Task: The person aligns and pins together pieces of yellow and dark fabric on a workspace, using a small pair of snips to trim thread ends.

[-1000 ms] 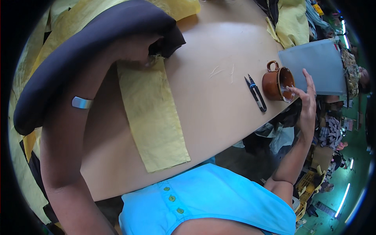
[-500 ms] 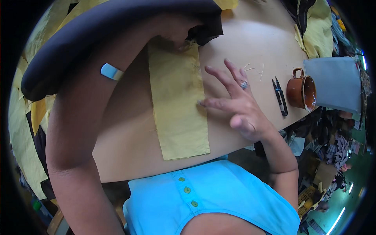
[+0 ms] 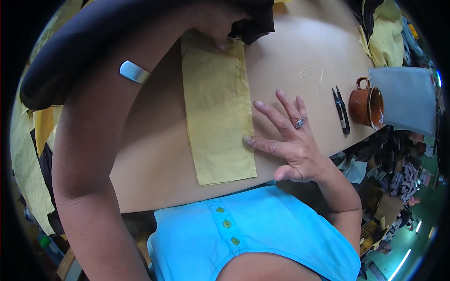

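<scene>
A long yellow cloth piece (image 3: 218,112) lies flat on the tan table, its layered edges showing at the lower end. My right hand (image 3: 300,145), wearing a ring, has its fingers spread, and the index fingertip rests on the cloth's right edge. My left hand (image 3: 218,28) is at the far end of the cloth, where its thumb side touches the frayed edge. Most of that hand's fingers are hidden, so its grip cannot be made out. Dark brown material (image 3: 253,23) bunches beside it and stretches in a thick band along the far side of my left forearm.
Black thread snips (image 3: 341,110) and a brown mug (image 3: 364,107) sit at the right, beside a grey flat panel (image 3: 405,98). Loose pale threads (image 3: 304,73) lie on the table (image 3: 309,37). More yellow cloth (image 3: 384,35) hangs at the far right and along the left side.
My right hand has moved down along the cloth's edge, fingers still spread. The cloth, table and things on it appear slightly higher and further right; my left hand stays at the far end.
</scene>
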Demonstrator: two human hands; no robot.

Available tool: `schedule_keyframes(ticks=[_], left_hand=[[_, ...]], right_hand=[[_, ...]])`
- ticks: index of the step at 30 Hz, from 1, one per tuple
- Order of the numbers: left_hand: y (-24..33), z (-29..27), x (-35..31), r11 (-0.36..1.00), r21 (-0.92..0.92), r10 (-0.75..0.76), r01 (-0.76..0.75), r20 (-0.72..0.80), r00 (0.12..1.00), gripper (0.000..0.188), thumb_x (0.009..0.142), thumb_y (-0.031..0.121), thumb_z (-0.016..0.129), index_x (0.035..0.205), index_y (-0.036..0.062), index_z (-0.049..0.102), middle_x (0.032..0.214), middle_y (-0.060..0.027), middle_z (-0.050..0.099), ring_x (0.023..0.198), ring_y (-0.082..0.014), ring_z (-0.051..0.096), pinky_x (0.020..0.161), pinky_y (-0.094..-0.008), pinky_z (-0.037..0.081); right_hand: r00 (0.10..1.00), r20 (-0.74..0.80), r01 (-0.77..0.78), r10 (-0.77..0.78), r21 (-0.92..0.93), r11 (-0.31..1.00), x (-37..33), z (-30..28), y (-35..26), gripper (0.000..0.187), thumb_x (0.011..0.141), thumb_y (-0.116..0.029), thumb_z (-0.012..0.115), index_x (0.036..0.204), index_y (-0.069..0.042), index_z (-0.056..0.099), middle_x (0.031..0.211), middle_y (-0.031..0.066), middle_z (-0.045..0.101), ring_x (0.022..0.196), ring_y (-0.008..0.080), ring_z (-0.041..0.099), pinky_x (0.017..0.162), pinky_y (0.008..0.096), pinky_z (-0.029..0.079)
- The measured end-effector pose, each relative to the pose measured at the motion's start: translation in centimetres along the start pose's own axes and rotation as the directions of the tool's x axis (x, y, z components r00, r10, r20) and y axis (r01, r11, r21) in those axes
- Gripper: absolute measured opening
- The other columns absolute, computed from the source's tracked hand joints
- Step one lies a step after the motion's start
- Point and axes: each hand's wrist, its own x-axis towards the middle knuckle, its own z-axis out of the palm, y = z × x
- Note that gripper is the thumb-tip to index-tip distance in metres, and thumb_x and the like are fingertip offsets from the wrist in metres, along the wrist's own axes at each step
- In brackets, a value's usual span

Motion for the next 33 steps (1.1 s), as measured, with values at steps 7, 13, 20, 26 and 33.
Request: schedule_keyframes(ticks=[7,13,20,26,33], left_hand=[[0.6,-1.9,0.1,0.990,-0.100,-0.085,0.102,0.162,0.983,0.058,0.062,0.021,0.070,0.115,0.0049,0.052,0.107,-0.0184,0.058,0.103,-0.0317,0.054,0.092,-0.0360,0.040],[0.6,-2.2,0.2,0.999,-0.004,-0.036,0.037,0.150,0.988,0.061,0.062,0.022,0.073,0.117,0.0057,0.051,0.108,-0.0177,0.058,0.103,-0.0311,0.054,0.092,-0.0364,0.040],[0.5,-1.4,0.3,0.996,0.048,-0.084,0.079,0.113,0.990,0.061,0.063,0.022,0.073,0.118,0.0079,0.051,0.111,-0.0171,0.057,0.106,-0.0310,0.053,0.094,-0.0369,0.039],[1.3,-2.0,-0.5,0.996,0.042,-0.080,0.076,0.098,0.992,0.058,0.062,0.019,0.074,0.116,0.0096,0.054,0.111,-0.0143,0.058,0.108,-0.0306,0.052,0.093,-0.0374,0.040],[4.5,-5.3,-2.5,0.949,0.219,-0.239,0.225,0.040,0.970,0.056,0.065,0.025,0.070,0.117,0.0124,0.055,0.119,-0.0133,0.054,0.116,-0.0295,0.048,0.097,-0.0379,0.036]], right_hand=[[0.961,-0.053,0.246,-0.270,-0.275,0.929,-2.6,1.8,-1.3,0.064,0.083,-0.069,0.029,0.092,-0.018,0.067,0.138,0.0062,0.042,0.134,0.0345,0.024,0.106,0.0606,-0.003],[0.995,-0.097,0.010,0.016,0.263,0.965,-0.1,-0.1,-0.4,0.064,0.082,-0.071,0.029,0.102,-0.024,0.068,0.136,0.0123,0.043,0.135,0.0372,0.019,0.106,0.0609,-0.004],[0.960,-0.029,0.259,-0.279,-0.291,0.921,-2.4,1.4,-1.2,0.064,0.079,-0.072,0.031,0.098,-0.024,0.068,0.136,0.0044,0.044,0.135,0.0348,0.021,0.106,0.0627,-0.006],[0.987,-0.149,-0.022,0.053,0.204,0.979,2.1,-0.7,1.9,0.074,0.080,-0.075,0.027,0.104,-0.017,0.066,0.141,0.0129,0.036,0.135,0.0365,0.018,0.106,0.0585,0.002],[0.976,-0.197,0.025,-0.089,-0.306,0.952,5.0,-0.9,3.4,0.058,0.085,-0.062,0.040,0.097,-0.011,0.064,0.138,0.0124,0.037,0.132,0.0350,0.028,0.104,0.0591,0.010]])
